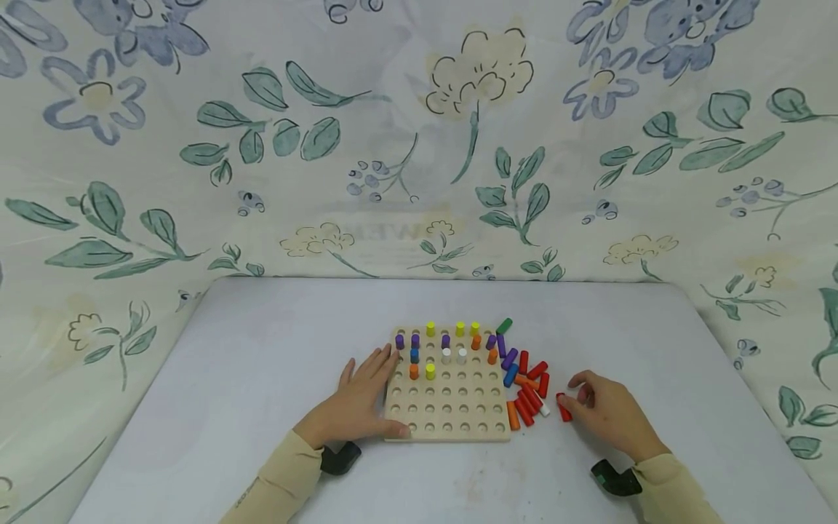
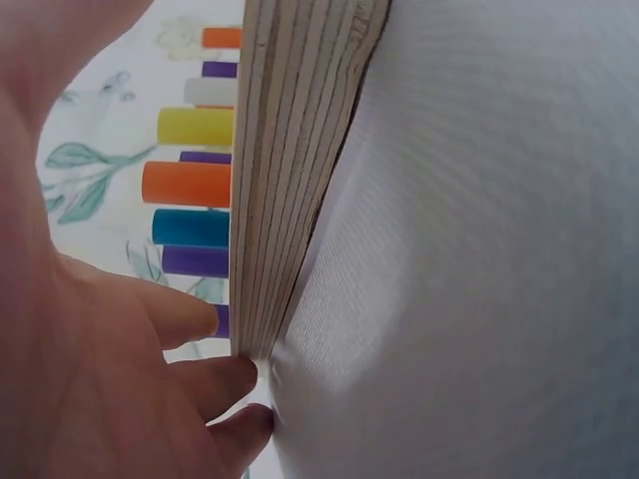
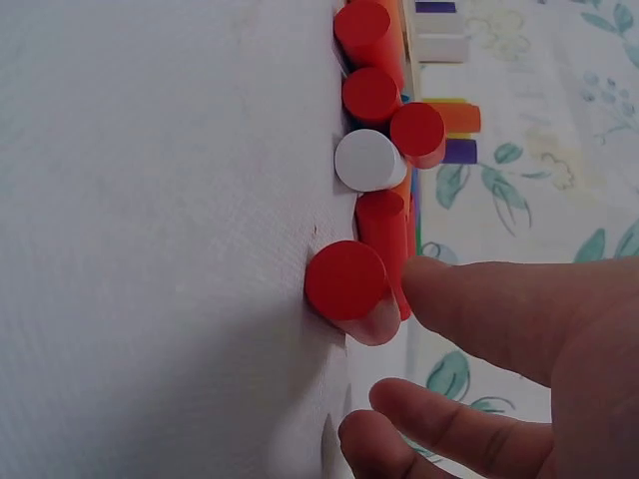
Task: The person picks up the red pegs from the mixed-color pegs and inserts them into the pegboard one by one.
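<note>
A wooden pegboard (image 1: 455, 418) lies on the table, with purple, yellow, orange, blue and white pegs upright in its back rows. My left hand (image 1: 356, 404) rests against the board's left side, fingers stretched along the edge and thumb over the front left corner. In the left wrist view its fingertips (image 2: 225, 384) reach the layered edge (image 2: 290, 170). To the right of the board, my right hand (image 1: 605, 411) is at a loose red peg (image 1: 563, 407), thumb close to it and fingers loosely bent. In the right wrist view this red peg (image 3: 347, 281) lies on the table beside the fingertips.
Loose pegs lie in a pile by the board's right side: several red pegs (image 1: 524, 411), an orange peg (image 1: 513, 415), a blue peg (image 1: 511, 375), a white peg (image 1: 545, 409) and a green peg (image 1: 504, 326). A floral cloth (image 1: 419, 204) hangs behind the white table (image 1: 281, 342).
</note>
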